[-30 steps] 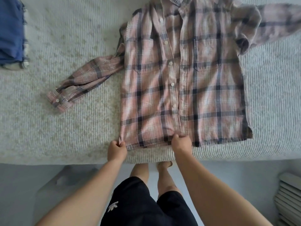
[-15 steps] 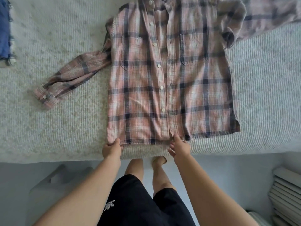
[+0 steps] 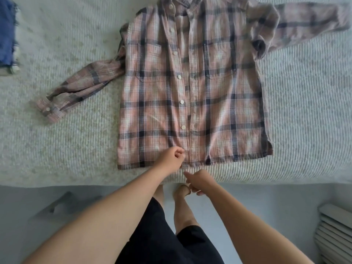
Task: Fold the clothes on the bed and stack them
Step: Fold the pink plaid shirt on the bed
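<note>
Blue garment: lying at the far left edge of the bed, well apart from both hands, partly cut off by the frame.

Left sleeve: trailing out and down to the left from the shirt's shoulder, cuff resting on the bedspread, unfolded.

Plaid shirt: lying face up and buttoned on the bed, spread flat, its long axis running straight away from the person, collar far, hem at the near edge.

Left hand: hovering over the hem near the button placket, fingers curled in; whether it is pinching cloth cannot be told.

Right hand: hanging just short of the hem, over the bed's near edge, fingers loosely curled and holding nothing visible.

Right sleeve: stretching away to the upper right, bent at the shoulder.

Key relation: the shirt is lying directly ahead of both hands, with the left hand nearer it; judging from this, a lengthwise fold likely means reaching outward to each sleeve.
</note>
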